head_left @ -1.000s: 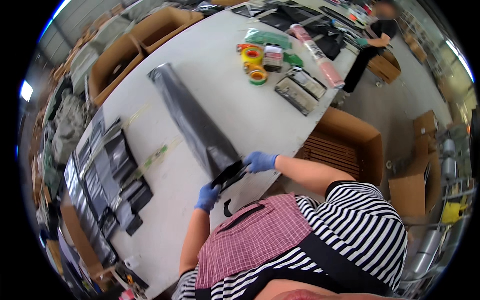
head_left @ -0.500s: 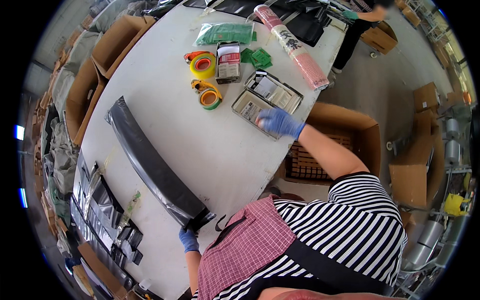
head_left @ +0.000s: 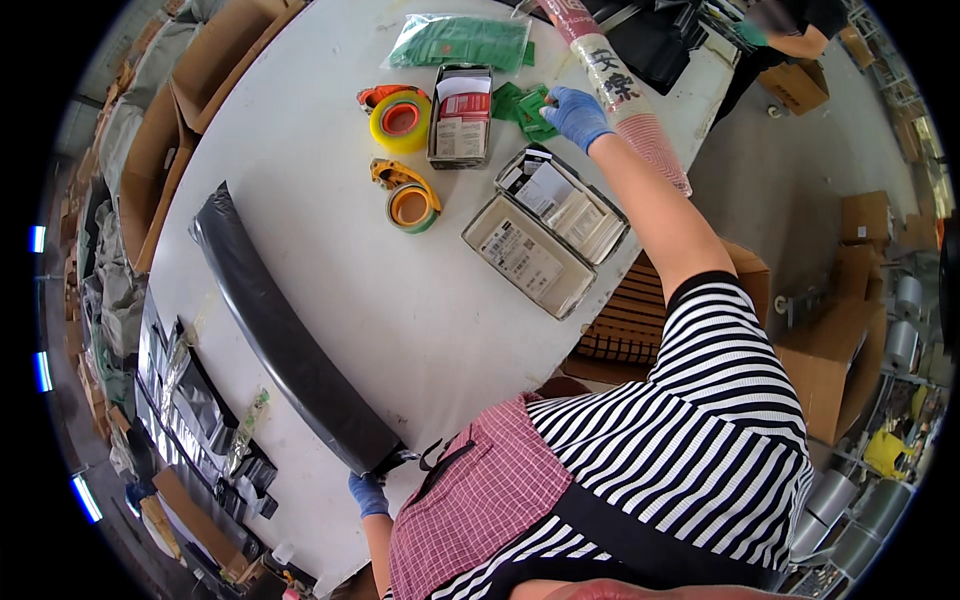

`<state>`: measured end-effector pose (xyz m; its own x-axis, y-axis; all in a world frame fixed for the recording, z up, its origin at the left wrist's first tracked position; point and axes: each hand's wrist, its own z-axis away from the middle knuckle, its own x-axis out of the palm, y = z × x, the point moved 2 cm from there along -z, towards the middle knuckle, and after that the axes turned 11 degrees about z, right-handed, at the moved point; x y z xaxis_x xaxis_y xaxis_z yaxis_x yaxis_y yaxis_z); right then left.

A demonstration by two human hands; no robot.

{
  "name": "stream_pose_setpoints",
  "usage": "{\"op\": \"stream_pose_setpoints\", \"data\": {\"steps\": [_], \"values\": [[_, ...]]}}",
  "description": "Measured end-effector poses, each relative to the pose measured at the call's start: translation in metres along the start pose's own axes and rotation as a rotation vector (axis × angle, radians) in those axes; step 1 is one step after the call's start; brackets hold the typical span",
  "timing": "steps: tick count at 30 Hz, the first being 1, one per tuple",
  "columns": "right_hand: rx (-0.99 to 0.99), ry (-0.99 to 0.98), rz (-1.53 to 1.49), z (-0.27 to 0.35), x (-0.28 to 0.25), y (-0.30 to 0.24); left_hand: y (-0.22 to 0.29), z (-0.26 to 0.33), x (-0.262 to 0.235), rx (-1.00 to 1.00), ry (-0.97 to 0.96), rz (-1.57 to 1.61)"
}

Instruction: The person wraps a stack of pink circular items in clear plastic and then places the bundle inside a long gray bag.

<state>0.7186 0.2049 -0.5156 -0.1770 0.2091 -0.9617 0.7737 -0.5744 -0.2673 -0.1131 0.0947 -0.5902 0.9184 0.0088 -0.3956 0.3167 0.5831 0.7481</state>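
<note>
My right hand (head_left: 574,114), in a blue glove, is stretched far across the white table (head_left: 330,180) and rests on a small pile of green packets (head_left: 525,106); whether its fingers hold one I cannot tell. My left hand (head_left: 369,492), also blue-gloved, grips the near end of a long black plastic bag roll (head_left: 285,345) that lies across the table's left side. Between the two hands lie two flat open tins (head_left: 545,240) with printed cards inside.
Two tape dispensers (head_left: 400,120) with yellow and orange rolls sit near a small box of cards (head_left: 460,115). A pink printed roll (head_left: 625,90) lies at the far right edge. Cardboard boxes (head_left: 160,170) stand left; an open carton (head_left: 640,310) stands right. Another person's arm (head_left: 790,40) works at the back.
My right hand has left the flat tins and reached farther out to the green packets. My left hand keeps its hold on the black roll's end.
</note>
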Motion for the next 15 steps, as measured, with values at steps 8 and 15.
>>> {"op": "stream_pose_setpoints", "data": {"steps": [8,15], "values": [[-0.041,-0.128,0.283,-0.023,0.038,0.006,-0.002,0.000,-0.001,-0.028,0.037,-0.070],[-0.016,0.025,0.087,-0.045,0.018,-0.016,-0.008,-0.005,-0.003,-0.053,0.045,-0.008]]}}
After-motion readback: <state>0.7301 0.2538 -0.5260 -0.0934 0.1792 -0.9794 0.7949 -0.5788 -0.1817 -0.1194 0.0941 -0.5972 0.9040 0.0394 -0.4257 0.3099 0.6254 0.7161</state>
